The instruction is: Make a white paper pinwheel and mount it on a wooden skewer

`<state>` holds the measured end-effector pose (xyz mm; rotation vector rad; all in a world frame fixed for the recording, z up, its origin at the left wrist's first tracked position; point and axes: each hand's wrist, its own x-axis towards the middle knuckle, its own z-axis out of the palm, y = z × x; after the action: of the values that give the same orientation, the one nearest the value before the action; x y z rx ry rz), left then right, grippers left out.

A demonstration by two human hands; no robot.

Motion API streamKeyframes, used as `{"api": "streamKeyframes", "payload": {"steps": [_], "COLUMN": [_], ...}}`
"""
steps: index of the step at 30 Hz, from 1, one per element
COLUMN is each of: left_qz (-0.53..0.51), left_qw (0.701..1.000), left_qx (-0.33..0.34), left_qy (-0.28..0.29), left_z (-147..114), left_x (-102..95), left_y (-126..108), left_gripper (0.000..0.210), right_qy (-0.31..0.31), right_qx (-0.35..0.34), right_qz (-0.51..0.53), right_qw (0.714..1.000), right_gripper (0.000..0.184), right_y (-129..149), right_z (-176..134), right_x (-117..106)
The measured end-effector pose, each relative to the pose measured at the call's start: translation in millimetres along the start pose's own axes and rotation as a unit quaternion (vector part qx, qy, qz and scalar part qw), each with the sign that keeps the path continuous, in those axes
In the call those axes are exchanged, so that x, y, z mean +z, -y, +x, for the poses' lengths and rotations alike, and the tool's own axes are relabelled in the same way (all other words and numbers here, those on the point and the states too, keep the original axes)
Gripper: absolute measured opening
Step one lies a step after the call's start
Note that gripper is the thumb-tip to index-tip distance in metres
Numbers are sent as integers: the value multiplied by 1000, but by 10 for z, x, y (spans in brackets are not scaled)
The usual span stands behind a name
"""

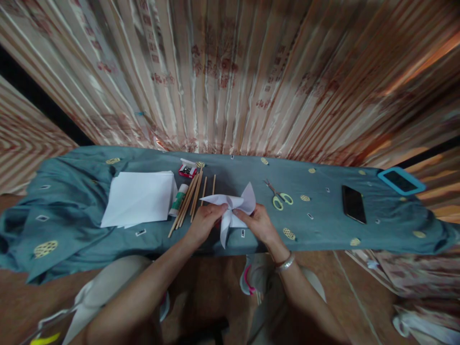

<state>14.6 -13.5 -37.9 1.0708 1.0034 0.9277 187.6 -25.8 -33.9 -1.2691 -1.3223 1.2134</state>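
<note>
A white paper pinwheel (230,201) is held up over the table's front edge, its curved blades meeting at the centre. My left hand (207,220) grips it from the left, thumb pressed near the middle. On the other side my right hand (259,221) pinches it, with its thumb also close to the centre. The fingers beneath the paper are mostly hidden. Several wooden sticks (187,201) lie just left of the pinwheel. To its right rest scissors (278,195) with pale green handles, their blades pointing away.
On the green patterned cloth (316,230) lie a stack of white paper (138,199), a green-and-white glue stick (178,200) and a small red box (187,168) of metal bits. A black phone (354,204) and a blue-framed device (401,181) are at right. A striped curtain (230,72) hangs behind.
</note>
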Motion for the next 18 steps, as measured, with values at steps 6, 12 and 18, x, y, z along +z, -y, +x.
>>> {"api": "streamKeyframes", "payload": {"steps": [6, 12, 18], "left_qz": [87, 109, 127], "left_qw": [995, 991, 989], "left_qx": [36, 50, 57], "left_qy": [-32, -51, -47], "left_z": [-16, 10, 8], "left_x": [41, 39, 29], "left_y": [-63, -32, -18], "left_gripper": [34, 29, 27], "right_qy": [5, 7, 4], "right_qx": [-6, 0, 3], "right_qz": [-12, -7, -15], "right_qw": [1000, 1000, 1000], "right_gripper": [30, 32, 34], "right_y": [12, -6, -14], "right_z": [-4, -11, -12], "right_x": [19, 24, 6]}}
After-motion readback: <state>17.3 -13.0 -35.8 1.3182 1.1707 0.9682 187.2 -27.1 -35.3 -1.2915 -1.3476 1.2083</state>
